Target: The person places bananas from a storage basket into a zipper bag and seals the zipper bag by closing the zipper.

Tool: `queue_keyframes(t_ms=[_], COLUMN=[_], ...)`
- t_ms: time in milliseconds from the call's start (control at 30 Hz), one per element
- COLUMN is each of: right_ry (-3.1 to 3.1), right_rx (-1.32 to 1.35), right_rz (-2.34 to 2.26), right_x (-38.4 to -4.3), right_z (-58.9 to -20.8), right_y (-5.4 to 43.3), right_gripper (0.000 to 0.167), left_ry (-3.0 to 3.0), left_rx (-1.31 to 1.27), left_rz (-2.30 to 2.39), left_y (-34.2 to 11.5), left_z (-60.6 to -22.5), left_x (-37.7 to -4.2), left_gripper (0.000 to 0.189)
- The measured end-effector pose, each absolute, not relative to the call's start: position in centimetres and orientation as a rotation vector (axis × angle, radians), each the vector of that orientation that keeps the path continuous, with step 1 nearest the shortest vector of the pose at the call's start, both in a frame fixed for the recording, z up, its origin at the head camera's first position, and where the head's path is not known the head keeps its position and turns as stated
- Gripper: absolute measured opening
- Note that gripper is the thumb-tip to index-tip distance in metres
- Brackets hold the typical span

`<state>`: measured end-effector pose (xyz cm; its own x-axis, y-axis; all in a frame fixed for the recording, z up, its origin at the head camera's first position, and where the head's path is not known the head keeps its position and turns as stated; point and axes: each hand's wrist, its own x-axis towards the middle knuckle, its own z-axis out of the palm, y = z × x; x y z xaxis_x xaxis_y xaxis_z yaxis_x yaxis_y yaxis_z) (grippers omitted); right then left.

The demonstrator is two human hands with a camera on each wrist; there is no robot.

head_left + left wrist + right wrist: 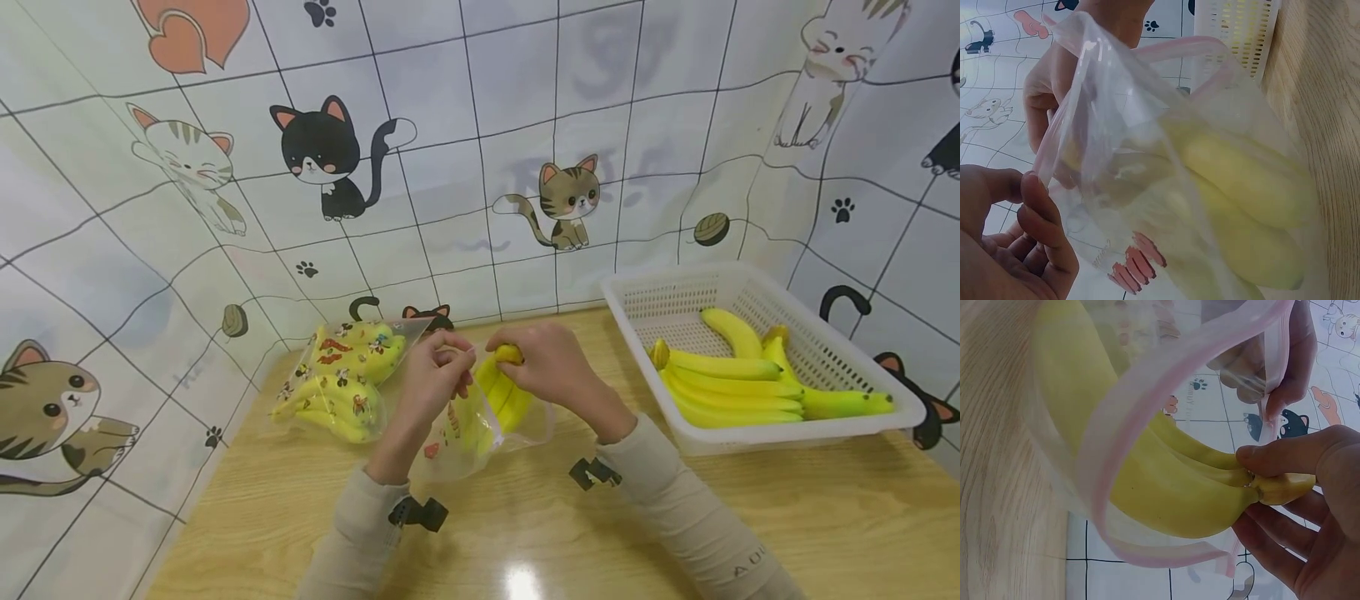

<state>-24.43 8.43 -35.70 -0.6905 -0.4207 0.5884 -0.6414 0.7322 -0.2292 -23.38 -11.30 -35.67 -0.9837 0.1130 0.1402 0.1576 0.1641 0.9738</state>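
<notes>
My right hand (551, 362) grips a bunch of bananas (1172, 481) by its stem. Most of that bunch lies inside a clear zip bag (1147, 181) with a pink seal strip and printed figures. The bag's mouth is spread wide around the fruit in the right wrist view. My left hand (435, 379) pinches the rim of the bag between thumb and index finger, as the left wrist view (1029, 231) shows. To the left lie bagged bananas (337, 383) in clear printed plastic, close beside my left forearm.
A white plastic basket (757, 442) stands at the right with a bunch of bananas (727, 387) and more loose-looking bananas in it. The wooden table (525, 517) meets a cat-print cloth wall (450, 200) behind. A small black clip sits at each wrist.
</notes>
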Motion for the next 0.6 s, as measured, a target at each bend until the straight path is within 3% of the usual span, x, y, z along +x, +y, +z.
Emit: queue_keyframes(t_ms=[600], right_ry=[-2.432], right_rx=[0.792], right_rz=[0.581], right_x=[-24.44], right_z=[-35.87], right_y=[8.58], right_gripper=[0.019], left_ry=[-2.347], left_rx=[-0.291], left_rz=[-1.990], left_y=[-11.22], left_z=[-35.80], left_x=[-23.23], left_gripper=[0.007])
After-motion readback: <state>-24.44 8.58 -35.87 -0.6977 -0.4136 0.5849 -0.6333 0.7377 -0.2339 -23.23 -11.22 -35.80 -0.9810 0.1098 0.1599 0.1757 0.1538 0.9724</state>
